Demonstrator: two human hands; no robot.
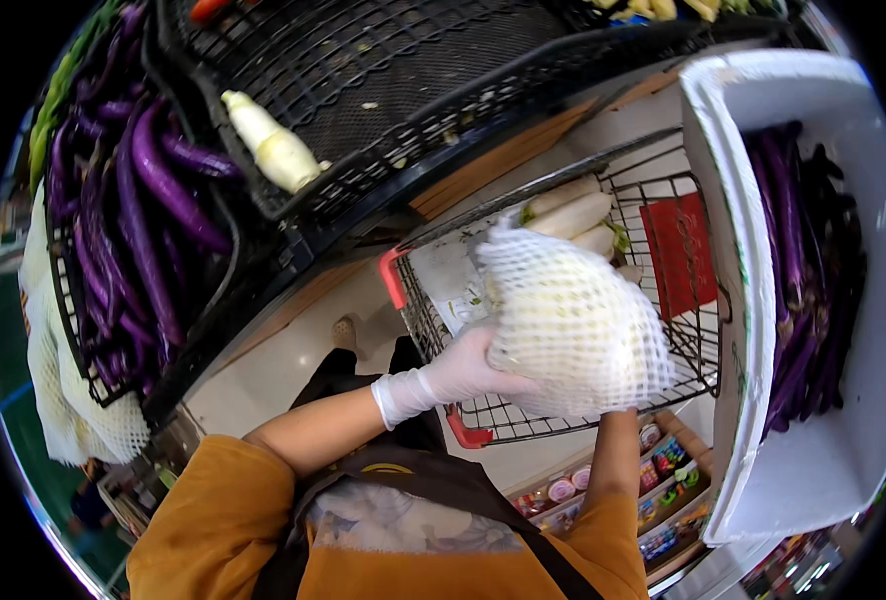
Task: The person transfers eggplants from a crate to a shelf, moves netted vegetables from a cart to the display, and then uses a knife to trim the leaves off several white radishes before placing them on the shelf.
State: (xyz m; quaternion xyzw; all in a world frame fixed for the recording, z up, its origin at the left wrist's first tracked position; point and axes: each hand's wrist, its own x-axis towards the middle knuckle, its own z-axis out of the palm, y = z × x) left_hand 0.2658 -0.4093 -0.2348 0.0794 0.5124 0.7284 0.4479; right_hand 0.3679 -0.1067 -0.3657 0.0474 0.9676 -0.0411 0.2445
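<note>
My left hand (473, 371), in a thin white glove, grips the left side of a bundle in white foam netting (578, 322) held above a wire shopping cart (525, 427). Pale vegetables show faintly through the mesh; their kind is unclear. My right hand is hidden behind the bundle; only its forearm shows below. Beyond the netting, several white radishes (570, 214) with green tops lie in the cart. At the upper left, a peeled pale stalk vegetable (274, 146) rests in a black plastic crate (443, 112).
Purple eggplants (142, 217) fill a black crate at the left, with more foam netting (52, 375) hanging beside it. At the right, a white styrofoam box (735, 300) holds more eggplants (795, 247). Packaged goods (664, 457) stand on shelves below the cart.
</note>
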